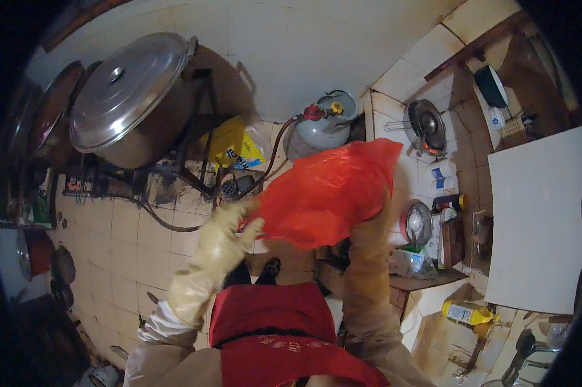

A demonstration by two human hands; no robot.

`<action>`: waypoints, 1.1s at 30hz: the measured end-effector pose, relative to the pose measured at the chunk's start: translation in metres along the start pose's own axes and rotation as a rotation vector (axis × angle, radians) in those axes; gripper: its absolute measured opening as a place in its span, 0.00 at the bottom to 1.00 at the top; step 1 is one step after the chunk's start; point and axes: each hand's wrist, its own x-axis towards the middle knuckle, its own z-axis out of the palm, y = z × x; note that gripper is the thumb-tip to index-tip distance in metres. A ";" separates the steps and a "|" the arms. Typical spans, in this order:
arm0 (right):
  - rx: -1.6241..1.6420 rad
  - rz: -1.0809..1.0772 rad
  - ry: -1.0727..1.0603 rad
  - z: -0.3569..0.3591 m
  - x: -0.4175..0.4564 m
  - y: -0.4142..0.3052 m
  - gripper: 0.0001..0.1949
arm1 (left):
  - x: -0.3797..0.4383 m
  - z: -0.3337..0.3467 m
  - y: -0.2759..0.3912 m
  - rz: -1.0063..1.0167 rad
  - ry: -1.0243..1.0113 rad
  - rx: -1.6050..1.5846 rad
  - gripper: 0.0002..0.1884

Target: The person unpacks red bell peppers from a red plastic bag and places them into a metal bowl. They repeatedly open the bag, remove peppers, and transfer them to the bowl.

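Observation:
A red plastic bag [322, 196] is spread between my two hands in front of my red apron. My left hand [228, 232], in a pale yellow rubber glove, grips the bag's left end near its edge. My right hand [380, 213], also gloved, is at the bag's right side; its fingers are mostly hidden behind or in the plastic. Just beyond the bag stands a grey gas cylinder [322, 133] with a red regulator [313, 112] and hose.
A large lidded metal pot [131, 96] rests on a black stand at the upper left, a yellow printed bag [233, 145] beside it. Jars, a pan [425, 126] and a bowl [415, 223] sit on the right-hand tiled counter. A yellow bottle [467, 312] lies lower right.

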 end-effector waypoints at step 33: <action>0.005 0.675 -0.101 -0.082 -0.143 0.048 0.34 | 0.081 0.018 -0.063 -0.494 0.439 -0.717 0.18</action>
